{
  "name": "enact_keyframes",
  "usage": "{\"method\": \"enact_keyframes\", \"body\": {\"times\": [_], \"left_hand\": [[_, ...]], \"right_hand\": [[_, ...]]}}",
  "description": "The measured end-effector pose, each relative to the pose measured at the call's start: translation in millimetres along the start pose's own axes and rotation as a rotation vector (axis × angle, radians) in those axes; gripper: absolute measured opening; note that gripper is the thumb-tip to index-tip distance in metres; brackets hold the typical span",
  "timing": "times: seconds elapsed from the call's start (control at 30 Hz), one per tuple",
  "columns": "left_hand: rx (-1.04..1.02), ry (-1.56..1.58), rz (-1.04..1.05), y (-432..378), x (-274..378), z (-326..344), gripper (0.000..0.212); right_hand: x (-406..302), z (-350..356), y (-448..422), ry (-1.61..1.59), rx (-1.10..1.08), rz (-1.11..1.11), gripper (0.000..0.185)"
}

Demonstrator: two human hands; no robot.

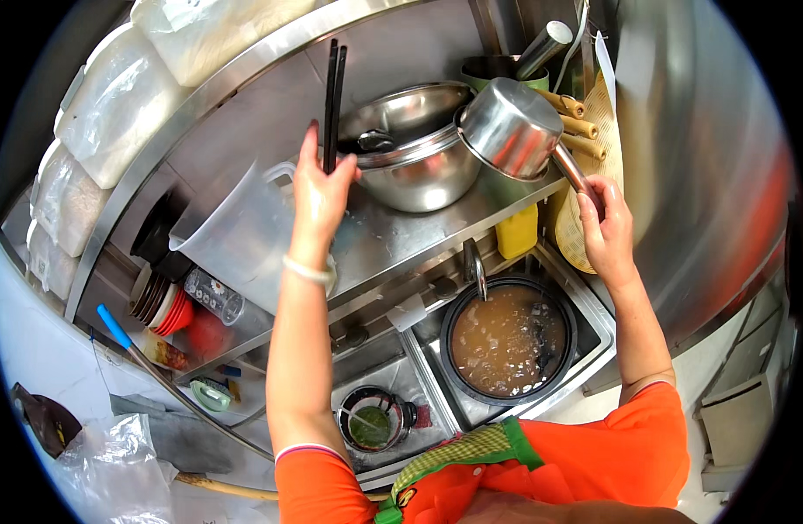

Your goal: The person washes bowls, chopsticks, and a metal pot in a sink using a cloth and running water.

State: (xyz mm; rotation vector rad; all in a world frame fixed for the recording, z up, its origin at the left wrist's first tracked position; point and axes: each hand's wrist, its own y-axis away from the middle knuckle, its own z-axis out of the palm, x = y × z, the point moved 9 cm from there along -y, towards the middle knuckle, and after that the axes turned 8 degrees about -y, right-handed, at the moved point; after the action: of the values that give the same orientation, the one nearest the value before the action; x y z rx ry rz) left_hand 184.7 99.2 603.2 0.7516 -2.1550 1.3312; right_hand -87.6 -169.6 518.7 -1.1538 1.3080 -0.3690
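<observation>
My left hand (321,177) holds a pair of black chopsticks (333,105) upright, beside stacked steel bowls (421,177) on a metal shelf. In my right hand (604,223) is the handle of a steel dipper (513,128), its bottom turned up, at the bowls' right edge. Below, a dark round pot (509,340) full of cloudy brown liquid stands in the right sink basin, under the faucet (475,268). A small dark-handled vessel with green liquid (373,422) sits in the left basin.
On the shelf's left are a translucent plastic pitcher (244,229) and stacked red bowls (174,313). A green container (483,69), rolled bamboo sticks (582,128), a woven tray (575,242) and a yellow container (517,232) are at right. Bagged tubs (116,98) line the upper shelf.
</observation>
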Motion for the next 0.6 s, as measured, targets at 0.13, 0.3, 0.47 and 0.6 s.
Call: {"method": "enact_keyframes", "body": {"times": [0.13,0.3,0.47,0.6], "left_hand": [[-0.179,-0.108,-0.033,-52.3,-4.2,20.3,0.060],[-0.220,-0.280,-0.008,-59.7,4.3,38.0,0.029],[-0.042,-0.322,0.082,-46.0,36.5,23.8,0.022],[0.148,-0.260,0.007,-38.1,35.1,1.3,0.022]], "right_hand": [[11.9,-2.0,-9.7,-0.085,-0.016,0.091,0.017],[19.7,-3.3,-16.4,-0.185,0.002,0.142,0.016],[4.2,5.6,-36.2,-0.037,-0.012,0.079,0.016],[-26.0,23.0,-58.7,0.217,0.022,-0.128,0.023]]}}
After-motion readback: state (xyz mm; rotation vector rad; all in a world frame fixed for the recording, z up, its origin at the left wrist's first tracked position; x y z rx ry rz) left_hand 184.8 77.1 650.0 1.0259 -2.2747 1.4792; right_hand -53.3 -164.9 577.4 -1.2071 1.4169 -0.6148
